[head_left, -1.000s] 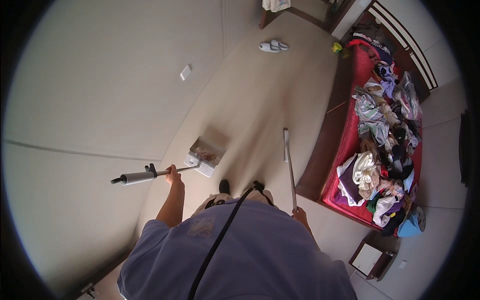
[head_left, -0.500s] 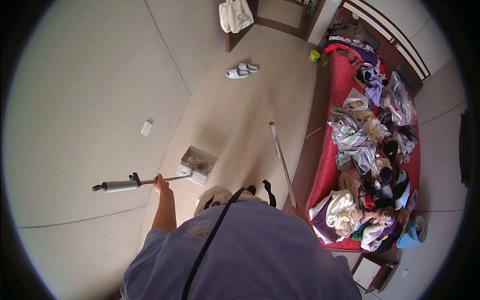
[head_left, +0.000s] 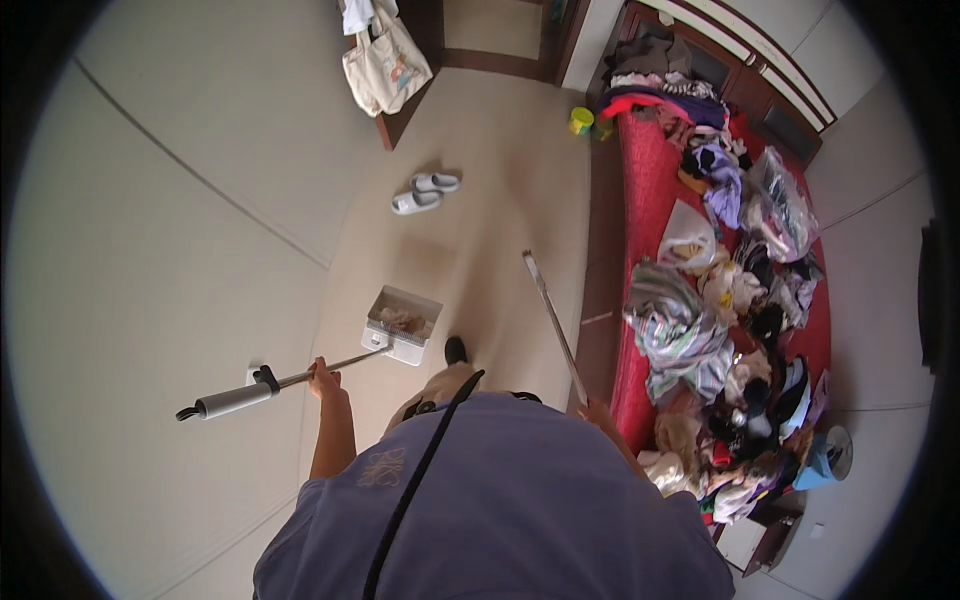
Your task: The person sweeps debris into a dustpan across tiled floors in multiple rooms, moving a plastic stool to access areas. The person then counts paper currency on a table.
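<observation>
My left hand is closed round a silver pole with a thick grey grip and black fittings at its upper end. The pole's lower end meets the near side of a light grey open box. Crumpled beige stuff lies in that box. On the other side, my right hand grips a long metal stick. Its far end is a slightly wider, flat piece above the floor. My right fingers are partly hidden by distance and my sleeve.
A bed with a red cover runs along the right, heaped with clothes and plastic bags. Grey slippers lie on the floor ahead. A yellow-green tub stands near the doorway. A cloth bag hangs at a door.
I have stepped forward, with one dark shoe now showing. The box has moved along with the pole in my left hand, closer to the slippers. The stick in my right hand has also moved forward.
</observation>
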### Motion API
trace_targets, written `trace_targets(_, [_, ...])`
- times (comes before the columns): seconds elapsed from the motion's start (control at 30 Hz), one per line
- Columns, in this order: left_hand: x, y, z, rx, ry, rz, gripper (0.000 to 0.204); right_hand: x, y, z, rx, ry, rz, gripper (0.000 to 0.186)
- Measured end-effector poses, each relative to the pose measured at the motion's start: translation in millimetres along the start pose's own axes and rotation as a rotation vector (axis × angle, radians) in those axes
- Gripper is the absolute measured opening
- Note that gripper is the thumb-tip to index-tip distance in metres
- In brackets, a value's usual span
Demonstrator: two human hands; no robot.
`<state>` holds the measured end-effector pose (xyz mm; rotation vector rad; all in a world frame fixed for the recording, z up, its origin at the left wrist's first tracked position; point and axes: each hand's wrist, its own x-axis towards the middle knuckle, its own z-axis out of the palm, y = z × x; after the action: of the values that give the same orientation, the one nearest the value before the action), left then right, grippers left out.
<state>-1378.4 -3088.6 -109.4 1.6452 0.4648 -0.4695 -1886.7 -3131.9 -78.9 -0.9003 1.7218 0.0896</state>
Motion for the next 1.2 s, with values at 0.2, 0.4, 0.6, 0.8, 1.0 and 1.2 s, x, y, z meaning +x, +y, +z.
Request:
trace_targets(0.2, [9, 11, 130, -0.008, -0.128, -0.054, 0.011, 23, -86, -49, -0.05, 0.057, -0.011, 0.015])
trace_targets(0.4, [-14, 21, 238, 0.099, -0.157, -0.018, 0.014, 83, -153, -113, -0.035, 0.051, 0.018, 0.016])
trace_targets(0.6, [-40, 22, 345, 0.035, -0.091, -0.001, 0.016, 180, -217, -193, -0.006, 0.022, 0.0, 0.014])
trace_targets(0.8, [-64, 29, 441, 0.001, -0.063, 0.019, 0.02, 274, -255, -263, 0.112, -0.077, -0.139, 0.015])
trace_targets(1.0, [-88, 46, 552, 0.008, -0.038, 0.004, 0.022, 342, -347, -313, 0.237, -0.089, -0.041, 0.019])
trace_targets(1.2, [-83, 59, 690, -0.011, -0.155, -0.013, 0.022, 418, -446, -353, 0.097, -0.056, -0.081, 0.022])
